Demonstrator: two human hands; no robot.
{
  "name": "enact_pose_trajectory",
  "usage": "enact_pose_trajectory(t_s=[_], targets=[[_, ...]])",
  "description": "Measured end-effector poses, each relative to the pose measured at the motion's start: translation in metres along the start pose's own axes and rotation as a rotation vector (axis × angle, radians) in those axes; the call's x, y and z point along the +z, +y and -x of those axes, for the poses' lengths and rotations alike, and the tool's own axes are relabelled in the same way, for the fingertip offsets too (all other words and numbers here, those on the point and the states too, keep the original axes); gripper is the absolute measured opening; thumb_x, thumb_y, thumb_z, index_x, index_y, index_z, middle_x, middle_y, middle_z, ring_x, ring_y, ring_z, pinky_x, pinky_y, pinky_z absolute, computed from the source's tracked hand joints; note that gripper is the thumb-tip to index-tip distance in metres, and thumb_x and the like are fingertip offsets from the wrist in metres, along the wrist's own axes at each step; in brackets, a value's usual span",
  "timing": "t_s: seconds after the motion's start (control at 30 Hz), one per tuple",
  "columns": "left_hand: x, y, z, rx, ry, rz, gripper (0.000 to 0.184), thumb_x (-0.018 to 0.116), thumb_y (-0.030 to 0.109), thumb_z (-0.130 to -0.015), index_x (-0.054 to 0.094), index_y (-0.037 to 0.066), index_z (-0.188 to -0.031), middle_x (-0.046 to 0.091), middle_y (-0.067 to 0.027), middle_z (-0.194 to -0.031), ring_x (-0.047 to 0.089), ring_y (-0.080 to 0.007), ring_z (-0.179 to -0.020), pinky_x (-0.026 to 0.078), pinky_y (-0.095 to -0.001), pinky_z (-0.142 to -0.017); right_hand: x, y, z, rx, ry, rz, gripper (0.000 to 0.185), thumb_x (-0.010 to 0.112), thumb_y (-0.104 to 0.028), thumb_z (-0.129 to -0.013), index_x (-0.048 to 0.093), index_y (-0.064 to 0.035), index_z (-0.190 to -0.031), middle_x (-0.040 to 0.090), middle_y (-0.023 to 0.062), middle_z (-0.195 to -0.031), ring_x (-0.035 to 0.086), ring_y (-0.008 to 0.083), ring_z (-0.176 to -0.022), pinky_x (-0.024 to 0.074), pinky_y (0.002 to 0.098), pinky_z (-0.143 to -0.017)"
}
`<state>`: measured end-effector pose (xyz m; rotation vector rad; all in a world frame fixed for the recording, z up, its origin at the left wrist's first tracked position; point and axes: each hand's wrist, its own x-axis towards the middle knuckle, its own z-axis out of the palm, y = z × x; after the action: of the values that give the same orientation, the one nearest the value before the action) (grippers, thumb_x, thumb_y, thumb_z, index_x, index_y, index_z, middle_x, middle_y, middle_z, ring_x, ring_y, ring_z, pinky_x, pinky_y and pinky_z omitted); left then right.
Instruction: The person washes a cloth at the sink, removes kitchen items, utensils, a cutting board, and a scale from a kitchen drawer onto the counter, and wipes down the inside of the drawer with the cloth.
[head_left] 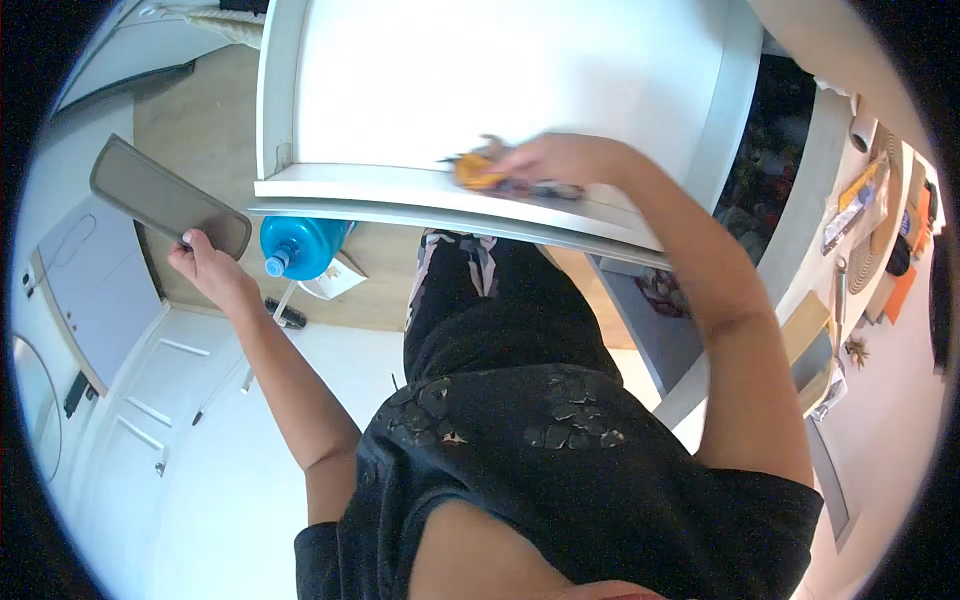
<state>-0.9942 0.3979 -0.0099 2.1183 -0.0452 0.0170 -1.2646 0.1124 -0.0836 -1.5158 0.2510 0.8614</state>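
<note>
My left hand (212, 270) is closed on the near end of a long, shallow grey-brown tray (168, 196) with rounded corners. It holds the tray tilted out to the left, beside the drawer. My right hand (565, 160) reaches into the open white drawer (430, 90), close to its front wall. Its fingers close around a small yellow item (474, 172), smeared by motion, so its kind cannot be made out. Other small dark and grey items (550, 189) lie below the hand along the front of the drawer, also blurred.
A large blue water bottle (297, 248) lies under the drawer's left front corner. To the right, a counter (805, 230) carries a packet, a round woven mat and several tools. A lower grey drawer (645, 315) stands out at my right leg. A white door (150, 410) is at left.
</note>
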Motion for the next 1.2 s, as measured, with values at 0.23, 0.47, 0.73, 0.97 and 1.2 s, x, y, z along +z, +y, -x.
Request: enact_pose_trajectory(t_s=[0.23, 0.47, 0.73, 0.97, 1.2], targets=[[0.029, -0.011, -0.008, 0.045, -0.041, -0.04, 0.024, 0.046, 0.02, -0.091, 0.043, -0.001, -0.1, 0.047, -0.0069, -0.09, 0.043, -0.0145, -0.082, 0.037, -0.029, -0.078, -0.007, 0.033, 0.076, 0.209, -0.015, -0.263, 0.047, 0.042, 0.003, -0.087, 0.055, -0.0251, -0.122, 0.057, 0.0085, -0.113, 0.055, 0.0174, -0.098, 0.046, 0.0284, -0.086], [0.048, -0.017, -0.002, -0.007, -0.228, -0.036, 0.022, 0.047, 0.02, -0.091, 0.045, 0.0, -0.1, 0.048, -0.0062, -0.088, 0.044, -0.014, -0.082, 0.038, -0.029, -0.078, 0.007, -0.019, -0.024, -0.096, 0.101, 0.261, 0.049, 0.038, 0.0, -0.088, 0.051, -0.0287, -0.125, 0.057, 0.0087, -0.114, 0.056, 0.019, -0.097, 0.0464, 0.0329, -0.086], [0.059, -0.021, 0.003, -0.003, -0.143, 0.027, 0.024, 0.046, 0.021, -0.091, 0.045, -0.002, -0.098, 0.048, -0.0073, -0.088, 0.044, -0.0143, -0.081, 0.038, -0.0287, -0.076, -0.006, -0.004, 0.062, 0.313, -0.022, 0.202, 0.04, 0.043, -0.005, -0.089, 0.056, -0.0248, -0.121, 0.059, 0.0101, -0.109, 0.056, 0.0203, -0.093, 0.0461, 0.0326, -0.083], [0.049, -0.012, -0.001, -0.028, -0.245, 0.007, 0.024, 0.047, 0.021, -0.09, 0.047, -0.001, -0.099, 0.047, -0.0041, -0.084, 0.042, -0.0129, -0.079, 0.036, -0.026, -0.074, 0.016, -0.052, -0.008, -0.144, 0.081, -0.065, 0.038, 0.045, -0.016, -0.091, 0.048, -0.0163, -0.129, 0.058, 0.0076, -0.105, 0.055, 0.0166, -0.084, 0.0468, 0.0301, -0.079], [0.021, -0.005, -0.034, -0.184, -0.499, -0.003, 0.03, 0.043, 0.024, -0.092, 0.047, -0.001, -0.107, 0.054, -0.0083, -0.091, 0.048, -0.0149, -0.085, 0.038, -0.0279, -0.079, 0.069, -0.144, -0.155, -0.694, 0.723, 0.213, 0.031, 0.053, -0.032, -0.086, 0.061, -0.0163, -0.112, 0.057, 0.0091, -0.11, 0.057, 0.0238, -0.094, 0.0453, 0.0361, -0.081]])
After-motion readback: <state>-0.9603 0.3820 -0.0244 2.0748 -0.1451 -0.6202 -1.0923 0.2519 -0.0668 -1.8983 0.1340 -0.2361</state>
